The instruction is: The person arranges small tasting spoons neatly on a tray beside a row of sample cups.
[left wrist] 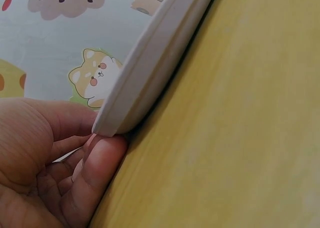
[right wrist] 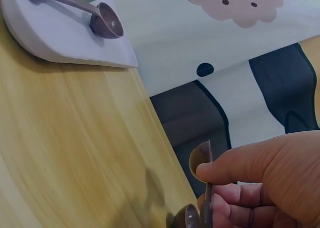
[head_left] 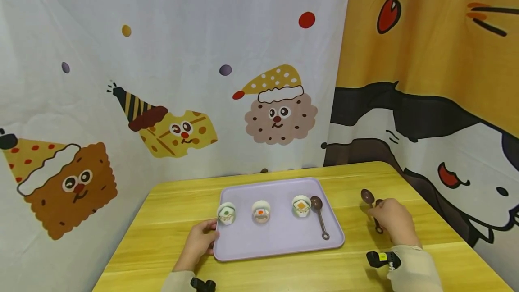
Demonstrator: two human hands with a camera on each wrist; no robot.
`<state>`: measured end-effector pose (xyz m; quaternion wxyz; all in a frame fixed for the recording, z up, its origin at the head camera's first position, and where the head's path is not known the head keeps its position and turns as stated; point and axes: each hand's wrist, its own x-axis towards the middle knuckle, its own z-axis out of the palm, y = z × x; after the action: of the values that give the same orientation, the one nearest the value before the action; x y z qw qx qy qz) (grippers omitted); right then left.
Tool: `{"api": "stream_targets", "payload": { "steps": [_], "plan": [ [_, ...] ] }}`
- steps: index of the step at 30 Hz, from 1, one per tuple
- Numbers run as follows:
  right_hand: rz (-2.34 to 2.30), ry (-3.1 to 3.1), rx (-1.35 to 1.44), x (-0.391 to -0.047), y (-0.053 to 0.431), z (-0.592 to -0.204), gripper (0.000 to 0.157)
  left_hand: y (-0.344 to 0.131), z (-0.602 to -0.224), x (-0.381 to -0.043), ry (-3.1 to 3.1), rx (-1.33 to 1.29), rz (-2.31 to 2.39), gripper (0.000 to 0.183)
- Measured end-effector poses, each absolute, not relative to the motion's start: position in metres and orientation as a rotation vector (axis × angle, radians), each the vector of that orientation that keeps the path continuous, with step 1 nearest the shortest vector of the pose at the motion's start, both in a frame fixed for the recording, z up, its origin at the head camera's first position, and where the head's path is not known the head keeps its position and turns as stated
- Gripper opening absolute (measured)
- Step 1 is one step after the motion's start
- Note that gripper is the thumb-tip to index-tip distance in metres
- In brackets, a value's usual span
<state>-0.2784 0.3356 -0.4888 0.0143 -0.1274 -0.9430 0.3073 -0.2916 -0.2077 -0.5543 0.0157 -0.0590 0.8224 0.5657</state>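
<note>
A lilac tray [head_left: 275,242] lies on the table. My left hand [head_left: 199,240] pinches its left rim, with the thumb above and fingers under the edge in the left wrist view. On the tray stand three small cartoon-patterned cups: one at the left [head_left: 226,213], one in the middle [head_left: 261,212] and one at the right [head_left: 302,206]. A brown spoon [head_left: 320,217] lies right of that last cup. Beyond the tray, my right hand [head_left: 394,221] pinches another brown spoon [right wrist: 201,160] near its bowl. Beside that hand a further brown spoon [head_left: 367,196] rests on the table.
The yellow wood-grain table [head_left: 158,220] carries everything. A white curtain [head_left: 182,35] with cartoon prints hangs behind it, and an orange printed curtain [head_left: 438,48] hangs at the right. Each wrist wears a small black camera [head_left: 383,259].
</note>
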Motion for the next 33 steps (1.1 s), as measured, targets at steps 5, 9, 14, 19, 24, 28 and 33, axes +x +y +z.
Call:
{"api": "stream_targets", "payload": {
  "steps": [5,9,14,19,24,28,33],
  "plan": [
    [0.926,-2.925,-0.362,-0.278,0.33,-0.485,0.036,-0.207,-0.554,-0.291,2.558,-0.197,1.748,0.044],
    [0.904,-2.919,-0.335,-0.279,0.321,-0.484,0.03,-0.208,-0.555,-0.29,2.552,-0.2,1.754,0.044],
    [0.901,-2.903,-0.312,-0.284,0.306,-0.482,0.025,-0.208,-0.554,-0.291,2.565,-0.195,1.742,0.043],
    [0.888,-2.883,-0.269,-0.288,0.288,-0.482,0.025,-0.208,-0.554,-0.292,2.561,-0.189,1.758,0.043],
    [0.911,-2.862,-0.233,-0.292,0.272,-0.485,0.026,-0.208,-0.555,-0.291,2.556,-0.18,1.783,0.044],
    [0.943,-2.829,-0.234,-0.294,0.255,-0.484,0.021,-0.209,-0.555,-0.291,2.556,-0.176,1.784,0.044],
    [1.01,-2.824,-0.275,-0.295,0.234,-0.485,0.02,-0.209,-0.556,-0.291,2.546,-0.175,1.788,0.044]
  ]
}}
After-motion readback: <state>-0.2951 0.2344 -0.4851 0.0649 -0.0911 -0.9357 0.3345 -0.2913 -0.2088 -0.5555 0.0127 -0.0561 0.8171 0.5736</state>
